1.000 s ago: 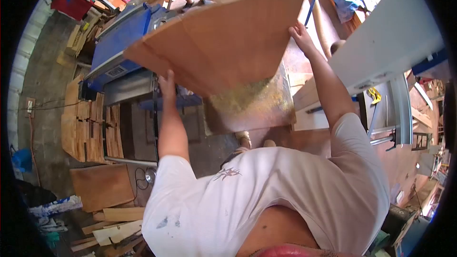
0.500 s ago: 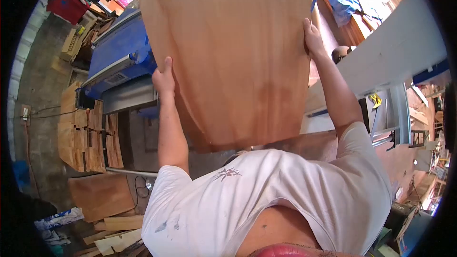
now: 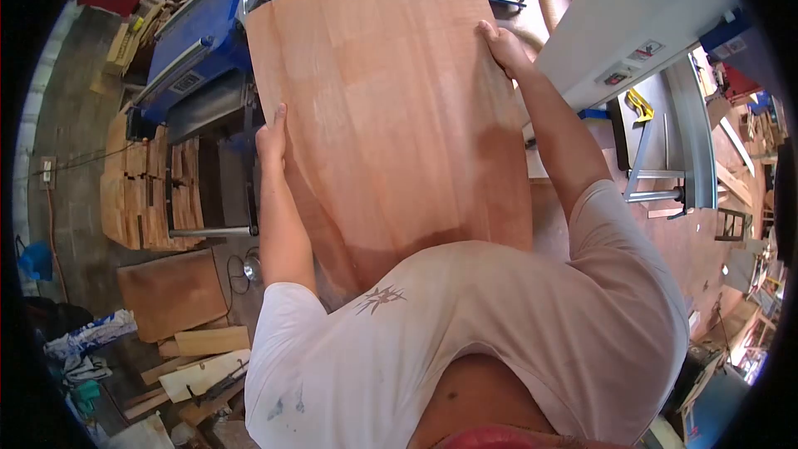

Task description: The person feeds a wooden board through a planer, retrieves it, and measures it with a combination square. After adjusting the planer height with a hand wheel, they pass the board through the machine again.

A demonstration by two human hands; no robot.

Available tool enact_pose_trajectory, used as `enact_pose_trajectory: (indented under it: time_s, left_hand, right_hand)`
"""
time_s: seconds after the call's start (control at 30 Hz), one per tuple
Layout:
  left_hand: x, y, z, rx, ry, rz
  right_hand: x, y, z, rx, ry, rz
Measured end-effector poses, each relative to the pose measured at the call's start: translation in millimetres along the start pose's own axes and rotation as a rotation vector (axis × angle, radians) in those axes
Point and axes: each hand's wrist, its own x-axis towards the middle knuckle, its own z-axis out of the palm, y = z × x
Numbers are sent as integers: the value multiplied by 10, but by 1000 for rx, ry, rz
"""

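Note:
A large wooden panel (image 3: 391,108), made of reddish-brown boards, spans the space in front of my body. My left hand (image 3: 272,140) grips its left edge, the thumb lying along the top face and the fingers hidden beneath. Higher up on the opposite edge, my right hand (image 3: 504,48) clasps the panel the same way, its thumb on the face. The panel's near end comes close to my white shirt, which hides part of it.
A blue machine (image 3: 193,46) stands to the left, with stacked wood blocks (image 3: 137,191) below it. On the right are a large white machine (image 3: 640,8) with switches and a yellow-handled tool (image 3: 639,106). Another panel (image 3: 173,293) and wood scraps (image 3: 204,374) lie at lower left.
The panel has come closer to my body and tipped, its far end now showing lower in view. Both hands keep their hold and have shifted left, the right one more.

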Motion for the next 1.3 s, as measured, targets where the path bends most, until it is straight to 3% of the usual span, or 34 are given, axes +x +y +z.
enact_pose_trajectory:
  time_s: [0.17,0.43,0.67,0.83,0.9,1.0,1.07,1.17,1.23,1.27,1.3]
  left_hand:
    - [-684,-424,-203,-179,-124,-83]
    - [-1372,-1168,-588,-314,-45,-104]
    - [-1755,-1683,-1414,-390,29,-227]
    - [-2358,-2527,-2030,-366,134,-294]
    - [-2496,-2941,-2300,-398,172,-204]
    - [-2422,-3714,-2867,-297,200,-277]
    - [-2374,-3926,-3212,-201,224,-294]
    - [-2246,-4129,-3767,-257,269,-166]
    - [-2010,-4348,-4005,-172,212,-260]
    - [-1722,-4915,-3991,-176,231,-235]
    - [-1610,-4977,-4080,-174,220,-215]
  right_hand:
    - [-691,189,-20,50,-154,-103]
    - [-1719,546,147,57,-315,-36]
    - [-2450,740,803,75,-363,-66]
    - [-2938,614,1607,103,-423,-65]
    - [-3216,456,2017,130,-459,-56]
    - [-3709,305,2719,90,-433,25]
    - [-3890,369,3202,-49,-401,-13]
    - [-4164,209,3776,15,-423,-7]
    - [-4175,243,4126,-7,-397,19]
    - [-4156,237,4276,-39,-380,52]
    - [-4171,199,4403,-27,-360,50]
